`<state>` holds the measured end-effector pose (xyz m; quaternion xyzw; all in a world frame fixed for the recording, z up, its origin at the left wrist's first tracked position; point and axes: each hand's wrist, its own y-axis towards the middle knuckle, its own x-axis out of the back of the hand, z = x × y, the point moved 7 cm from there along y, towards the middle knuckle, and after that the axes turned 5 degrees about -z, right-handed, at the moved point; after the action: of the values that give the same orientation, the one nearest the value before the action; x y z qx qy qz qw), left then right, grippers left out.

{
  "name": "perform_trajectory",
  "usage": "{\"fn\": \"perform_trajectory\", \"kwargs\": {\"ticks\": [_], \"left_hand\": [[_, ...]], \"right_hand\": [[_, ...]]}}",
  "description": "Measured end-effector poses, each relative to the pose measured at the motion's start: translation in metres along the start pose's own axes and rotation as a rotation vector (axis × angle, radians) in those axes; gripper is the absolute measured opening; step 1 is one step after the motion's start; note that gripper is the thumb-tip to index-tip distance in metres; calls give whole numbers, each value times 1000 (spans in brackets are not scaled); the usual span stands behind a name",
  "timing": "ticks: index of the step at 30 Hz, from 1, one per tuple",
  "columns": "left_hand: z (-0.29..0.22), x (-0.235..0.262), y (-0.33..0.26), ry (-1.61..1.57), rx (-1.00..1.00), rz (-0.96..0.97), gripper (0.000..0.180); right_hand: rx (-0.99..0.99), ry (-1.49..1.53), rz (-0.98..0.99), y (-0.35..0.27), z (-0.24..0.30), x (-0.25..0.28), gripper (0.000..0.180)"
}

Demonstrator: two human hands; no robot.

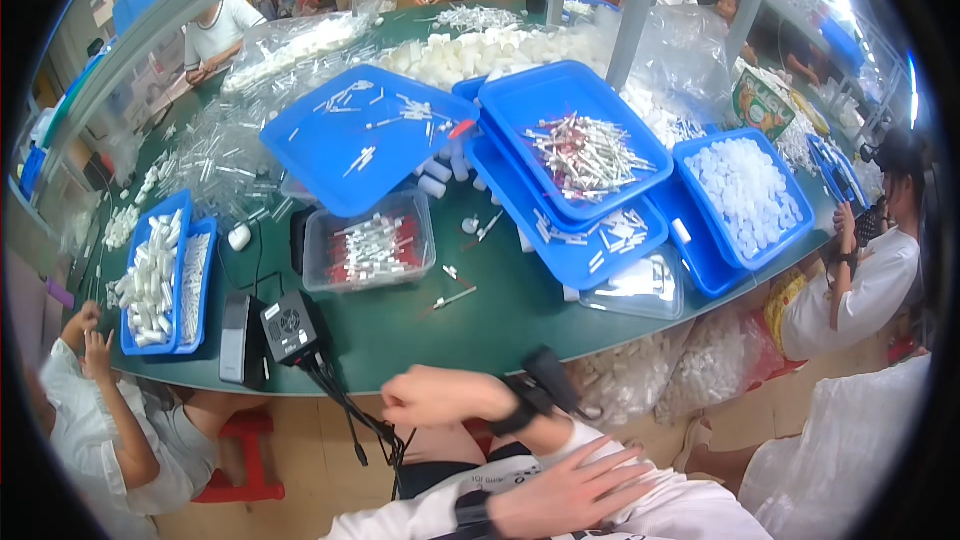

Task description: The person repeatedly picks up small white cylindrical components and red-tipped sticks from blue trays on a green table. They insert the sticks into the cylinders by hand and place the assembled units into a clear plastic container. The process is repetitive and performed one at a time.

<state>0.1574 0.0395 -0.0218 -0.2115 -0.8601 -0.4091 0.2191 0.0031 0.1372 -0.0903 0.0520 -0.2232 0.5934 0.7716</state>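
My left hand [570,492] reaches across my body and lies on my right sleeve, its fingers stretched out and slightly apart, holding nothing. Bent inward in front of me, my right hand [430,395] is curled into a loose fist by the table's near edge, with nothing visible in it. Black bands circle both wrists; a dark device [548,377] sits at the right one. Beyond the right hand stand a black box [292,328] with cables and a grey block [238,340]. Farther back, a clear plastic box [425,245] holds white tubular pieces with red parts.
Blue trays [320,180] of small parts fill the table's middle and right, one heaped with translucent white pieces [745,195]. Blue bins [183,270] with white tubes stand at left. Grey posts [637,25] rise behind. People sit around; filled bags [705,365] lie below the right edge.
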Motion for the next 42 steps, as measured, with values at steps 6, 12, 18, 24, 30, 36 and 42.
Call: {"fn": "perform_trajectory", "kwargs": {"ticks": [6, 12, 18, 24, 30, 36, 42], "left_hand": [[42, 136, -38, 441, 276, -381, 29], [111, 188, -54, 892, 754, -369, 48], [157, 190, -73, 863, 933, -236, 60], [154, 202, -67, 972, 947, -221, 48], [158, 204, -61, 1064, 792, -383, 29], [142, 196, -61, 1056, 716, -419, 36], [132, 184, -61, 982, 728, -382, 44]], "right_hand": [[42, -164, -613, -61, -4, 77, 21], [116, -520, -1025, -79, -34, 95, 16], [-47, -573, -711, -71, -42, 94, 51], [-48, -662, -710, -56, -30, 102, 48], [37, -612, -766, -63, -40, 98, 64], [98, -360, -899, -71, -49, 101, 56], [120, -415, -888, -72, -51, 99, 53]]}}
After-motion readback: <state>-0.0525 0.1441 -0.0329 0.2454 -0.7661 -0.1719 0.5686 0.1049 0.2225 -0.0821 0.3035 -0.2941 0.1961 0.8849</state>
